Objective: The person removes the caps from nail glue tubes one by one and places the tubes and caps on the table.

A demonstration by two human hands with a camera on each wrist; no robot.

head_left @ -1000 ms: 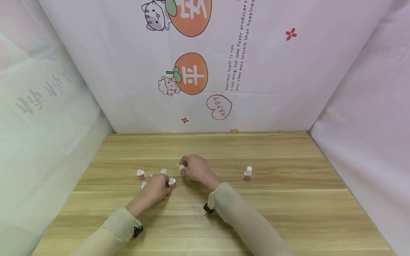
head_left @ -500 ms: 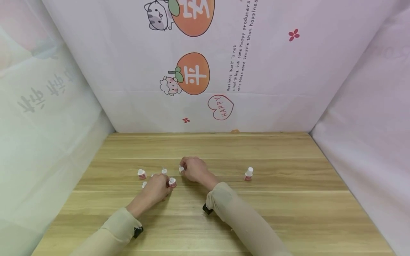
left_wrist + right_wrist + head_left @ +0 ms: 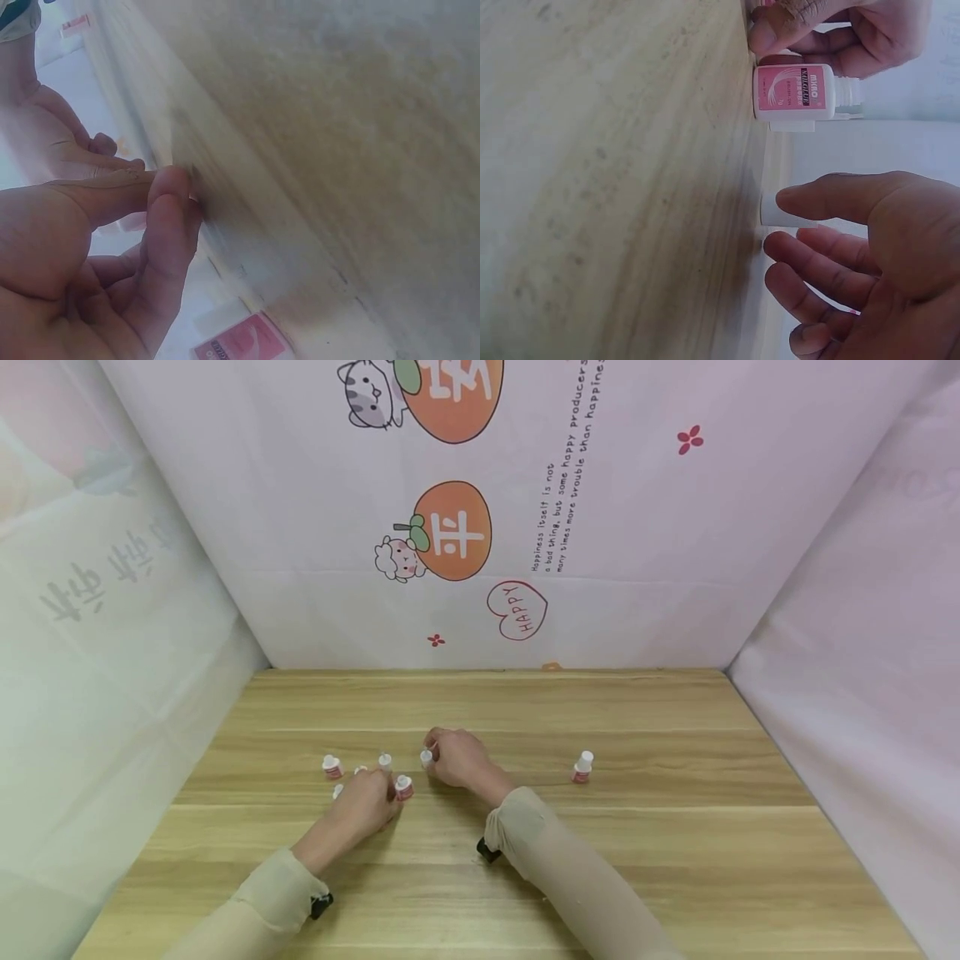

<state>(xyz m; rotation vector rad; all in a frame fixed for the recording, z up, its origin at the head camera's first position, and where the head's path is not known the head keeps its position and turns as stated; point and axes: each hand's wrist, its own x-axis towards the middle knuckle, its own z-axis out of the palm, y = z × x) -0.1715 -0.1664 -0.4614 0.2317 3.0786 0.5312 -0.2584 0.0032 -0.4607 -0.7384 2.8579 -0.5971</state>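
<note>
My left hand (image 3: 363,804) rests low over the table, fingers loosely curled beside an uncapped nail glue bottle (image 3: 404,789) with a pink label. In the right wrist view, the bottle (image 3: 795,91) stands upright with its label uncovered, and the left fingers lie alongside it. Beyond it, my right hand (image 3: 461,757) is by a white cap (image 3: 426,760). The right wrist view shows the thumb over the cap (image 3: 771,211) and the other fingers spread slightly apart from it. The cap's far side is hidden.
Around the left hand stand another nail glue bottle (image 3: 332,767), a white cap with a thin upright stem (image 3: 386,763), and small white pieces (image 3: 338,791) partly hidden by it. A capped bottle (image 3: 582,768) stands alone at right. Printed cloth (image 3: 622,527) encloses the table.
The white cap at my right hand was tilted one second ago and is now upright on the table. My left hand has shifted only slightly beside its bottle.
</note>
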